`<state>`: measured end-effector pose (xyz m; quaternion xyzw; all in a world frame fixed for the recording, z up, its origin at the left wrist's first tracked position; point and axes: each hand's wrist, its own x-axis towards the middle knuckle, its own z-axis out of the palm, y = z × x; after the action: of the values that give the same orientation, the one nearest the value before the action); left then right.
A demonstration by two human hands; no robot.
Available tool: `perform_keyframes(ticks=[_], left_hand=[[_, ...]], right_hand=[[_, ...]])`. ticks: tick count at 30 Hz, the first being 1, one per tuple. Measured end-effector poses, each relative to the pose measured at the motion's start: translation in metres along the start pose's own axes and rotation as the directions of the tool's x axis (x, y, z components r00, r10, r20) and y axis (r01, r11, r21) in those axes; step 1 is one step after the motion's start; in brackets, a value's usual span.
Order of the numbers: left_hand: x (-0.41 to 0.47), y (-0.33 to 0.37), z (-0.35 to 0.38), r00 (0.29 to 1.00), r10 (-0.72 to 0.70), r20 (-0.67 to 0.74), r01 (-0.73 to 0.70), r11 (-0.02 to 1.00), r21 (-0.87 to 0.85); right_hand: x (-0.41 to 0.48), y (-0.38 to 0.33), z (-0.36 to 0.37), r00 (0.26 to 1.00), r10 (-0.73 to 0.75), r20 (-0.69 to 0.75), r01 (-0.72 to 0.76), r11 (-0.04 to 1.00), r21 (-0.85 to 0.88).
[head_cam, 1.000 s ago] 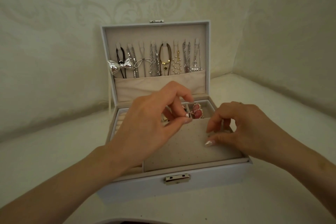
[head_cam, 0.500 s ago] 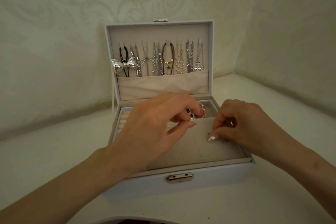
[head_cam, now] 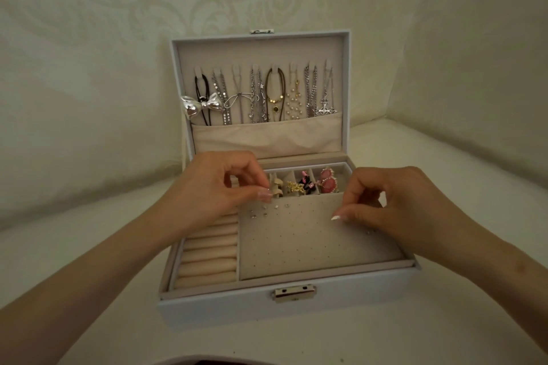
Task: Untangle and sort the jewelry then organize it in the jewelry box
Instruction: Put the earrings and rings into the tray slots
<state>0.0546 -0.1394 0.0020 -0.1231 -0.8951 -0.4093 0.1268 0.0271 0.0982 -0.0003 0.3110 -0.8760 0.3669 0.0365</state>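
Standing open on the pale desk (head_cam: 89,246), near its back edge: one white jewelry box (head_cam: 225,310), lid (head_cam: 261,50) upright, metal latch (head_cam: 294,293) at the middle of the front wall.

Lid interior: a row of necklaces (head_cam: 275,95) on hooks, tails tucked into a beige pocket (head_cam: 267,138); a silver bow pendant (head_cam: 204,105) hangs at the left end.

Base, left side: ring rolls (head_cam: 209,255), front to back.
Base, centre and right: perforated earring pad (head_cam: 296,240), with several studs (head_cam: 264,214) seated near its back-left corner.
Base, back edge: small compartments with a gold cluster (head_cam: 295,187), a black-and-pink piece (head_cam: 307,185) and pink earrings (head_cam: 327,182), the pink pair nearest the right wall.

Left hand (head_cam: 213,187): over the back-left corner of the pad, thumb and forefinger pinched together on a small stud (head_cam: 268,190) – little more than a glint at the fingertips.

Right hand (head_cam: 406,204): over the pad's right edge, fingers curled in, thumb tip down at the pad surface – whether it holds anything cannot be told.
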Motion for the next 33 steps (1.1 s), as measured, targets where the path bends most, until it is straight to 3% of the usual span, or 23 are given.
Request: perform_keyframes(ticks=[16,27,33], left_hand=[[0.014,-0.008,0.015,0.982,0.156,0.102,-0.169,0.977,0.128],[0.032,-0.002,0.028,0.975,0.141,0.174,-0.17,0.971,0.168],[0.033,-0.003,0.028,0.976,0.107,0.19,-0.125,0.989,0.085]], right_hand=[[0.016,-0.004,-0.001,0.997,0.071,0.026,-0.075,0.895,0.439],[0.019,0.0,0.002,0.989,0.134,0.069,-0.15,0.838,0.525],[0.018,0.001,0.003,0.987,0.141,0.071,-0.157,0.824,0.545]])
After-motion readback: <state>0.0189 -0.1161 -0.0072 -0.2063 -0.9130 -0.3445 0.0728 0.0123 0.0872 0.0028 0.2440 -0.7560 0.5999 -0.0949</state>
